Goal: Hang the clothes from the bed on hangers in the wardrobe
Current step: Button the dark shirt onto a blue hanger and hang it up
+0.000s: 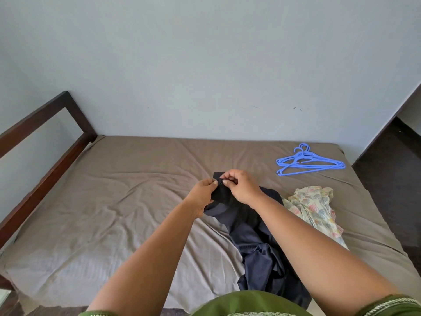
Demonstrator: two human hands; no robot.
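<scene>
**Both hands pinch the top edge of a dark garment over the bed**

Nearest the camera, a green top with patterned trim [246,302] fills the bottom edge, and two bare forearms reach forward from it over the bed [114,201], which is covered by a wrinkled brown sheet.

The dark garment [255,242] starts near the bed's front edge, just ahead of the green top, and runs away from the camera in crumpled folds. Its far end is lifted off the sheet. There the left hand [201,193] has its fingers curled around the fabric, thumb and forefinger pinching the upper edge. The right hand [241,184] pinches the same edge just beside it, fingers bent, the fingertips of both hands nearly touching. What exactly sits between the fingertips is too small to tell.

To the right of the dark garment, touching or nearly touching it, lies a pale floral garment [316,210], bunched up on the sheet.

Farther back on the right side of the bed, well apart from the hands, several blue plastic hangers [307,161] lie stacked on one another.

A dark wooden bed frame [45,142] runs along the left, and a pale wall [205,65] stands behind the bed.
</scene>
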